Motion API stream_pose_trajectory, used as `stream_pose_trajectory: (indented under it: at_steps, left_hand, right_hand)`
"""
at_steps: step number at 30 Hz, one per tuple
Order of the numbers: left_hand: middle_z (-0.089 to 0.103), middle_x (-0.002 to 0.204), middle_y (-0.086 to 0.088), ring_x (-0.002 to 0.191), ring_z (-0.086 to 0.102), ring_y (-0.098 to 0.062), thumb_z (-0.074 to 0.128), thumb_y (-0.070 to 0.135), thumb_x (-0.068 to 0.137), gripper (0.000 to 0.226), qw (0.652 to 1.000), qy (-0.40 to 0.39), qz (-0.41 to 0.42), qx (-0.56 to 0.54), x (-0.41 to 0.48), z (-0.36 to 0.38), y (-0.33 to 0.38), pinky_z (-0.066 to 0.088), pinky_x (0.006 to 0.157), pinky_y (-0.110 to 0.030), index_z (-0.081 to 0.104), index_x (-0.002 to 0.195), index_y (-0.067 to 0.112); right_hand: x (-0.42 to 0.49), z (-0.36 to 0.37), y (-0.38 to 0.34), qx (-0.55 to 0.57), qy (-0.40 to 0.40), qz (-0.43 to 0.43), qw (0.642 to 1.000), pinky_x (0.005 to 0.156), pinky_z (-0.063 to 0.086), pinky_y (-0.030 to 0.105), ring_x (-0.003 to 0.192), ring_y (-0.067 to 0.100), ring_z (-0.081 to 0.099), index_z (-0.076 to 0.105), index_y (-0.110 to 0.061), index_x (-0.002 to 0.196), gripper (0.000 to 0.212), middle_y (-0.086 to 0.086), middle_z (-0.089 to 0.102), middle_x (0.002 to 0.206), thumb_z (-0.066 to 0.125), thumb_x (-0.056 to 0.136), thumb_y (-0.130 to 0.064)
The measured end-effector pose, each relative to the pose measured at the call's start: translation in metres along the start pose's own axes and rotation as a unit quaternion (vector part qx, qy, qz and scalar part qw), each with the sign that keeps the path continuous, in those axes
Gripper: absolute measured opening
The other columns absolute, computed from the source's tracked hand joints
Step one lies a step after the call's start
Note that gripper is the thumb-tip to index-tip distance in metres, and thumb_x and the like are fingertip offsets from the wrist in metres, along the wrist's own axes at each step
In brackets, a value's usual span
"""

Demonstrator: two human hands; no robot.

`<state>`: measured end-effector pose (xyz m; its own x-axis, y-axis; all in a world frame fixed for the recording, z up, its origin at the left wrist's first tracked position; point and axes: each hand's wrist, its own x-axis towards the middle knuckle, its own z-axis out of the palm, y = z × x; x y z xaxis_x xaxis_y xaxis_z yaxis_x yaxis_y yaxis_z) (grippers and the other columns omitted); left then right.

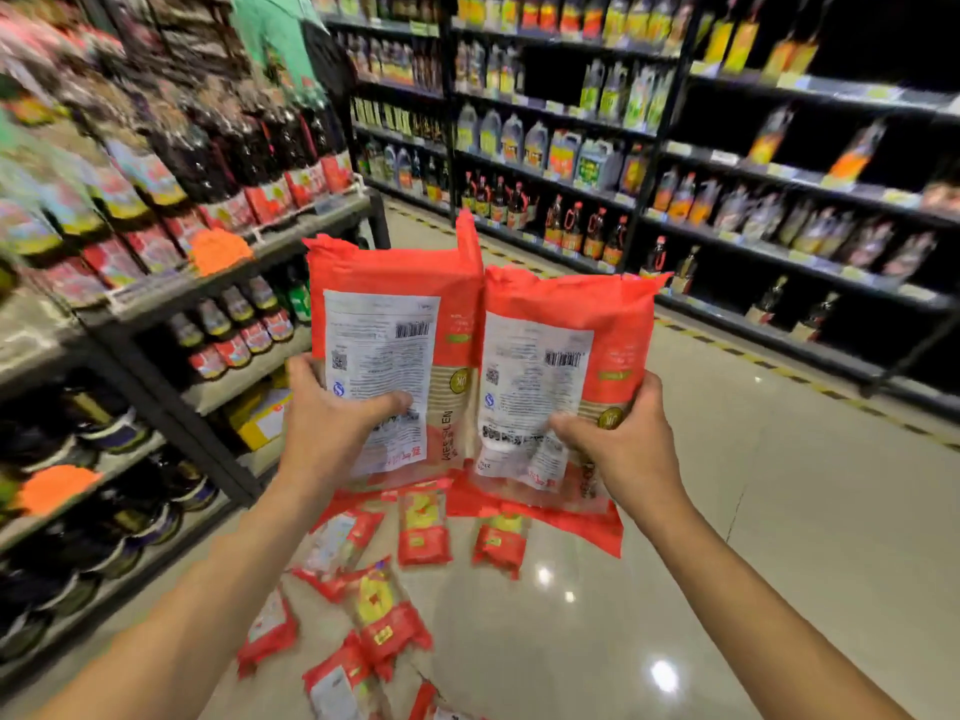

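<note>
Two red packets are held up side by side over the shop floor (753,485), between the aisle's racks. The left hand (332,423) grips the left packet (395,324) near its lower end, thumb curled across the white back label and fingers wrapped behind. The right hand (618,439) holds the right packet (545,366) the same way, thumb on the label and fingers round its outer edge. Each packet stands with its long axis upright, crimped top edge pointing up and label side facing the camera; their inner edges meet or nearly meet. The left one reaches higher. Through the lower clear part of each, a pale ribbed stack shows (what it is cannot be told).

Below the hands, more red packets (423,527) lie scattered flat on the floor, pointing various ways. The left rack (291,236) carries dark bottles (228,324) and bright pouches. The right rack (779,257) holds rows of bottles and jugs (535,142), mostly blurred.
</note>
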<state>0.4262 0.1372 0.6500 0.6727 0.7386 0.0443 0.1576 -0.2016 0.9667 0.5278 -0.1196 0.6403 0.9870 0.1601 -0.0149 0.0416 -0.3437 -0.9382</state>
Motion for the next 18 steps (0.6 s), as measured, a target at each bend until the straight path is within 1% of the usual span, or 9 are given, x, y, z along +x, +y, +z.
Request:
stream_pose_trajectory:
  at_steps: [1, 3, 5, 7, 8, 9, 12, 16, 18]
  left_hand:
    - [0.067, 0.113, 0.002, 0.099, 0.07, -0.013, 0.096, 0.026, 0.05, 0.086, 1.0, 0.006, 0.013, -0.009, -0.005, -0.014, 0.022, 0.056, 0.09, -0.042, 0.044, 0.117, 0.018]
    - [0.068, 0.111, 0.003, 0.098, 0.07, -0.013, 0.098, 0.021, 0.052, 0.082, 0.999, 0.027, 0.031, -0.021, -0.014, -0.042, 0.055, 0.056, 0.093, -0.048, 0.044, 0.114, 0.021]
    - [0.068, 0.109, 0.003, 0.096, 0.069, -0.011, 0.098, 0.016, 0.054, 0.085, 0.998, 0.041, 0.047, -0.03, -0.022, -0.067, 0.079, 0.055, 0.094, -0.049, 0.043, 0.118, 0.015]
    - [0.07, 0.114, 0.0, 0.1, 0.071, -0.014, 0.096, 0.028, 0.047, 0.093, 0.996, 0.059, 0.057, -0.04, -0.029, -0.092, 0.093, 0.056, 0.093, -0.05, 0.043, 0.121, 0.012]
    - [0.069, 0.116, -0.001, 0.103, 0.071, -0.016, 0.095, 0.031, 0.046, 0.094, 0.995, 0.07, 0.057, -0.04, -0.033, -0.104, 0.097, 0.056, 0.094, -0.049, 0.044, 0.121, 0.013]
    - [0.068, 0.116, 0.0, 0.103, 0.07, -0.016, 0.097, 0.028, 0.047, 0.091, 0.994, 0.083, 0.058, -0.039, -0.037, -0.115, 0.1, 0.056, 0.094, -0.049, 0.043, 0.12, 0.014]
    - [0.066, 0.112, 0.004, 0.099, 0.067, -0.009, 0.096, 0.007, 0.062, 0.078, 0.989, 0.124, 0.069, -0.045, -0.054, -0.149, 0.101, 0.055, 0.094, -0.043, 0.041, 0.118, 0.016]
    - [0.066, 0.112, 0.007, 0.099, 0.067, -0.007, 0.092, 0.006, 0.068, 0.072, 0.978, 0.195, 0.066, -0.041, -0.084, -0.205, 0.096, 0.055, 0.088, -0.036, 0.041, 0.117, 0.019]
    - [0.066, 0.111, 0.007, 0.096, 0.068, -0.004, 0.091, 0.005, 0.069, 0.071, 0.969, 0.237, 0.059, -0.039, -0.105, -0.233, 0.093, 0.055, 0.082, -0.03, 0.042, 0.119, 0.016]
  right_hand:
    - [-0.006, -0.004, -0.023, 0.006, 0.004, -0.017, 1.0, 0.086, 0.059, 0.046, 0.091, 0.011, 0.071, 0.043, -0.031, 0.12, 0.079, -0.013, 0.071, 0.1, 0.091, 0.058, -0.038]
    - [-0.018, -0.008, -0.063, 0.015, 0.01, -0.05, 0.999, 0.086, 0.058, 0.047, 0.09, 0.011, 0.071, 0.044, -0.035, 0.118, 0.082, -0.014, 0.071, 0.097, 0.085, 0.048, -0.049]
    - [-0.027, -0.005, -0.093, 0.022, 0.009, -0.079, 0.997, 0.084, 0.058, 0.047, 0.088, 0.011, 0.072, 0.046, -0.034, 0.118, 0.086, -0.014, 0.072, 0.095, 0.081, 0.043, -0.055]
    - [-0.037, 0.002, -0.114, 0.028, -0.001, -0.102, 0.994, 0.083, 0.059, 0.048, 0.088, 0.011, 0.072, 0.047, -0.033, 0.12, 0.088, -0.013, 0.072, 0.093, 0.08, 0.042, -0.057]
    - [-0.042, 0.008, -0.122, 0.034, -0.007, -0.113, 0.993, 0.082, 0.059, 0.048, 0.088, 0.012, 0.072, 0.047, -0.035, 0.119, 0.087, -0.013, 0.073, 0.093, 0.081, 0.042, -0.057]
    - [-0.047, 0.014, -0.128, 0.04, -0.013, -0.123, 0.991, 0.082, 0.059, 0.049, 0.088, 0.013, 0.072, 0.047, -0.037, 0.118, 0.085, -0.013, 0.073, 0.093, 0.081, 0.043, -0.056]
    - [-0.061, 0.036, -0.145, 0.058, -0.041, -0.145, 0.987, 0.082, 0.059, 0.05, 0.089, 0.014, 0.073, 0.048, -0.045, 0.114, 0.077, -0.016, 0.074, 0.094, 0.084, 0.046, -0.05]
    - [-0.085, 0.073, -0.168, 0.093, -0.122, -0.173, 0.973, 0.085, 0.058, 0.052, 0.094, 0.013, 0.073, 0.05, -0.049, 0.113, 0.073, -0.018, 0.075, 0.101, 0.088, 0.051, -0.048]
    - [-0.1, 0.095, -0.181, 0.108, -0.175, -0.189, 0.96, 0.085, 0.059, 0.051, 0.093, 0.01, 0.074, 0.051, -0.043, 0.116, 0.072, -0.018, 0.075, 0.103, 0.093, 0.058, -0.037]
